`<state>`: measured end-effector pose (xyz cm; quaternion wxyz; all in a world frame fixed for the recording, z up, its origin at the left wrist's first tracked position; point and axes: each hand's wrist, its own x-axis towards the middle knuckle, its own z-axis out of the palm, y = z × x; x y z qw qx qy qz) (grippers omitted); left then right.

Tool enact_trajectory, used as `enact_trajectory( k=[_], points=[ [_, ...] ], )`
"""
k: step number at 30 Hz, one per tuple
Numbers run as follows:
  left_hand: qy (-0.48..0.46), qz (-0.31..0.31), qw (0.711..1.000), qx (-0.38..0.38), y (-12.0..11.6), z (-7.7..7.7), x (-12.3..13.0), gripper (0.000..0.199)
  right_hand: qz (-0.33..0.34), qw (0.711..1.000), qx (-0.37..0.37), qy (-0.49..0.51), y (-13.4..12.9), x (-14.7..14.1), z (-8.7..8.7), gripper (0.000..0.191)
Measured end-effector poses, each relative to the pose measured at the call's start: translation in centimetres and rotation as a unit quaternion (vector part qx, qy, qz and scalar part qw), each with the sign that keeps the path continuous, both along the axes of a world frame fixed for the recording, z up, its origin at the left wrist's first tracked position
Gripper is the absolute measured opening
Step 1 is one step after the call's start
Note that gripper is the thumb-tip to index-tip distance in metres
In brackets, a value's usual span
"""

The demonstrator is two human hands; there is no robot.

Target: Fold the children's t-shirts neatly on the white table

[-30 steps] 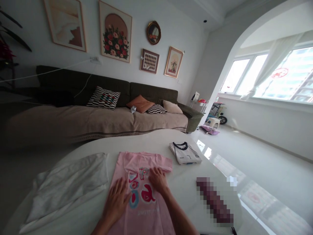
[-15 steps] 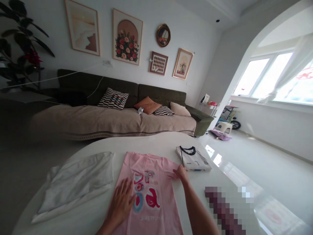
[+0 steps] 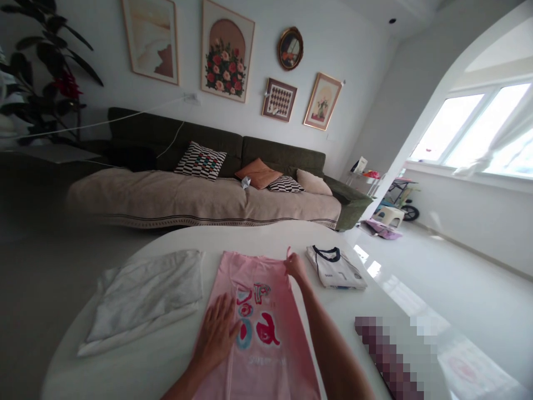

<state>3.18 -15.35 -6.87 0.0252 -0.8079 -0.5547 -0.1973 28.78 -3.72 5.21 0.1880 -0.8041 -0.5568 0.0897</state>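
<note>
- A pink T-shirt (image 3: pixel 254 311) is lying flat in front of me on a white table (image 3: pixel 333 339), running lengthwise away from me, its near end passing out of the bottom of the view.
- Its cloth is looking soft and light pink, mostly smooth in the middle, with small creases gathering along the far edge.
- Its sides are forming a long, narrow panel that is widening toward me.
- A bold print (image 3: pixel 267 329) is covering the middle: a thick red curling shape with a pale outline, rounded pale-blue and red shapes to its left, and a blue-and-red figure above.
- Nearer me, a line of pale lettering is showing, too faint to read.
- My left hand (image 3: pixel 219 328) is resting palm down on the shirt's left side, fingers straight and slightly spread, gripping nothing.
- My right hand (image 3: pixel 295 266) is pinching the shirt's far right corner, fingers closed on the cloth; a small pink tip is poking up beyond them.
- To the left, a rumpled white garment (image 3: pixel 154 294) is lying near the shirt, apart from it.
- To the right, a white jersey (image 3: pixel 339 272) with a dark collar is sitting folded just beside my right hand.
</note>
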Motion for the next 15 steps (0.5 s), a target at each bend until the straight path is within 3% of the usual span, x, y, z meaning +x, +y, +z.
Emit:
enact_trajectory(
  k=[4, 7, 11, 15],
  points=[
    [-0.004, -0.006, 1.000, 0.015, -0.1, 0.2, -0.1, 0.054, 0.067, 0.996, -0.001, 0.066, 1.1, -7.6, -1.1, 0.028],
    [-0.003, -0.006, 1.000, 0.009, -0.2, 0.3, -0.2, 0.050, 0.110, 0.988, 0.003, 0.113, -0.2, -10.7, -2.1, 0.027],
    [-0.002, -0.005, 1.000, -0.005, -0.3, 0.5, -0.1, 0.051, 0.145, 0.982, 0.023, 0.120, -5.2, -8.2, -2.8, 0.023],
    [-0.011, 0.000, 1.000, -0.015, -0.5, 0.7, 0.1, 0.053, 0.144, 0.988, -0.011, 0.061, -13.3, -2.9, -3.8, 0.021]
  ],
)
